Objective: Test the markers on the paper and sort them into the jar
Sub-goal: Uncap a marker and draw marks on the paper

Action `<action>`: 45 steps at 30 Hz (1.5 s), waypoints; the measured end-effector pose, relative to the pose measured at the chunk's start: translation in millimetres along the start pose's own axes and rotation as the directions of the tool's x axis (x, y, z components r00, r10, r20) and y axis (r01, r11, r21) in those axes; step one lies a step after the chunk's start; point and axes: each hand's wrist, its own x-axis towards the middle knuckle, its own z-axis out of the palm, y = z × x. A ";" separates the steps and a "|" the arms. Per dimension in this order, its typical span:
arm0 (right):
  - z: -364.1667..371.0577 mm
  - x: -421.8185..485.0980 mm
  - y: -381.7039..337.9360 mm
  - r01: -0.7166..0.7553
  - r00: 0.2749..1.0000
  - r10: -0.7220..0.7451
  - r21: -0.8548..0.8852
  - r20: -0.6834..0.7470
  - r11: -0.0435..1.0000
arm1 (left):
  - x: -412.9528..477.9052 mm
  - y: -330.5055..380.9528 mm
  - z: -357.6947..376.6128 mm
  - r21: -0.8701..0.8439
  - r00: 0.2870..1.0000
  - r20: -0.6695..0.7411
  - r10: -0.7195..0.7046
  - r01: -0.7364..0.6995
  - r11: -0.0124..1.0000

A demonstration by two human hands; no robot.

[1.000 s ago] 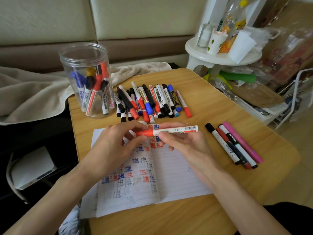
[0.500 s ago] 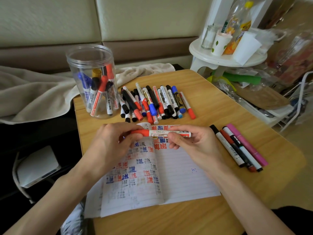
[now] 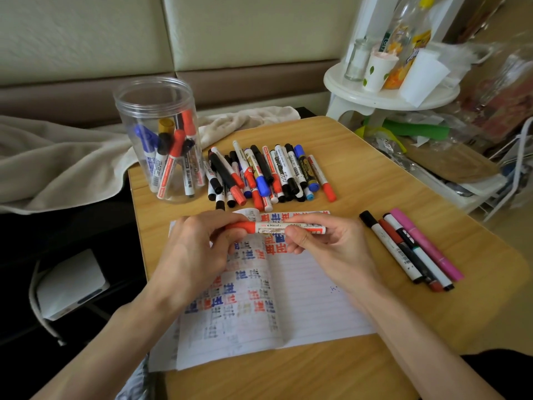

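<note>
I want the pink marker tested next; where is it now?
In the head view, the pink marker lies on the table's right side, outermost of four loose markers, right of the paper and the right hand.

One clear plastic jar (image 3: 155, 111) was counted, with roughly seven stored markers (image 3: 170, 157) seen inside it. Close to twenty loose markers (image 3: 268, 174) were tallied in the pile, overlap preventing an exact figure. Four set-aside markers (image 3: 409, 246) were counted in a separate row. One red-capped marker (image 3: 277, 227), one open notebook (image 3: 311, 298) and two hands, a left hand (image 3: 196, 255) and a right hand (image 3: 328, 246), were noted.
</note>
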 end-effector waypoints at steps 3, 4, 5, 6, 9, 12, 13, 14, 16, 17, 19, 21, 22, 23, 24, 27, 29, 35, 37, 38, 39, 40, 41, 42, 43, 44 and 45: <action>0.2 2.5 0.2 0.015 1.000 -0.015 -0.001 0.007 1.000 | 0.7 0.0 -1.2 0.004 1.000 0.022 -0.012 0.012 1.000; -1.1 3.9 0.5 0.020 1.000 -0.020 -0.007 0.015 1.000 | 1.5 0.1 -2.3 0.001 0.999 0.046 -0.018 0.018 1.000; -3.0 5.5 0.3 0.019 1.000 -0.019 -0.015 0.023 1.000 | 2.9 0.3 -3.1 -0.006 0.997 0.080 -0.023 0.024 1.000; -4.7 7.7 -0.3 0.015 0.999 -0.014 -0.023 0.033 1.000 | 4.6 0.2 -3.9 -0.021 0.993 0.112 -0.033 0.035 0.999; -11.9 13.4 -2.9 0.030 0.997 -0.026 -0.046 0.079 0.998 | 12.9 3.6 -6.9 -0.158 0.986 0.159 -0.055 0.080 0.984; -11.6 15.6 -5.3 0.044 0.993 -0.038 -0.054 0.109 0.998 | 18.4 12.8 -11.3 -0.377 0.988 0.137 -0.066 0.114 0.919; -9.9 16.0 -4.7 0.048 0.993 -0.042 -0.051 0.114 0.998 | 19.5 16.7 -12.6 -0.442 0.991 0.116 -0.073 0.117 0.890; -7.3 16.6 -3.0 0.050 0.992 -0.044 -0.049 0.115 0.998 | 20.5 20.0 -13.8 -0.485 0.993 0.091 -0.079 0.114 0.867; -2.5 18.2 1.0 0.044 0.993 -0.039 -0.044 0.108 0.998 | 23.2 25.6 -17.1 -0.507 0.997 0.029 -0.070 0.074 0.859; -0.6 19.1 2.4 0.043 0.994 -0.038 -0.047 0.104 0.998 | 25.0 28.3 -19.4 -0.502 0.998 0.000 -0.056 0.049 0.864; 1.5 21.7 4.0 0.053 0.995 -0.047 -0.069 0.092 0.996 | 30.4 34.5 -26.6 -0.493 0.999 -0.045 -0.030 0.003 0.870; 1.7 24.4 4.2 0.060 0.996 -0.053 -0.086 0.078 0.994 | 38.5 42.9 -36.1 -0.479 0.996 -0.093 -0.007 -0.038 0.877; 1.4 26.3 4.4 0.061 0.996 -0.054 -0.090 0.074 0.994 | 44.4 47.4 -42.2 -0.461 0.991 -0.135 0.012 -0.074 0.884; 1.2 28.2 5.3 0.060 0.996 -0.054 -0.093 0.071 0.994 | 50.6 52.1 -49.4 -0.435 0.981 -0.193 0.036 -0.118 0.892; 1.2 30.1 6.6 0.058 0.996 -0.052 -0.099 0.066 0.993 | 58.1 56.1 -57.4 -0.409 0.964 -0.261 0.055 -0.162 0.898; 2.0 33.9 11.0 0.050 0.998 -0.044 -0.122 0.048 0.991 | 82.9 64.8 -86.3 -0.352 0.905 -0.419 0.073 -0.237 0.905; 2.8 35.2 14.3 0.063 0.997 -0.056 -0.153 0.048 0.986 | 98.4 68.5 -102.5 -0.304 0.879 -0.468 0.088 -0.253 0.918; 7.6 44.7 18.9 0.166 0.986 -0.153 -0.355 0.063 0.920 | 123.2 65.5 -122.1 -0.096 0.820 -0.546 0.168 -0.261 0.961; 8.8 47.8 19.9 0.237 0.971 -0.216 -0.474 0.099 0.848 | 126.6 56.7 -125.7 -0.051 0.821 -0.543 0.178 -0.244 0.969; 9.2 49.2 20.3 0.265 0.964 -0.241 -0.522 0.116 0.810 | 126.7 53.7 -127.0 -0.037 0.824 -0.535 0.184 -0.240 0.970; 9.3 50.6 20.8 0.286 0.957 -0.260 -0.555 0.128 0.781 | 126.0 52.5 -128.1 -0.028 0.828 -0.527 0.193 -0.244 0.969; 8.9 51.3 21.6 0.300 0.953 -0.271 -0.575 0.138 0.761 | 125.1 52.4 -128.4 -0.026 0.828 -0.523 0.203 -0.253 0.967; 9.1 51.7 22.8 0.310 0.949 -0.278 -0.591 0.147 0.745 | 124.1 53.0 -129.0 -0.023 0.825 -0.524 0.210 -0.260 0.965; 9.6 52.0 24.0 0.317 0.947 -0.282 -0.603 0.155 0.732 | 124.3 52.7 -129.7 -0.020 0.823 -0.528 0.212 -0.261 0.965; 10.4 52.2 25.5 0.322 0.945 -0.285 -0.610 0.160 0.724 | 124.3 52.4 -130.2 -0.018 0.823 -0.527 0.211 -0.260 0.966; 11.4 52.5 26.8 0.323 0.945 -0.286 -0.612 0.161 0.722 | 124.9 51.2 -131.1 -0.020 0.825 -0.525 0.209 -0.257 0.966; 12.1 52.9 28.5 0.321 0.945 -0.285 -0.610 0.158 0.724 | 125.3 49.8 -131.5 -0.021 0.830 -0.519 0.204 -0.250 0.968</action>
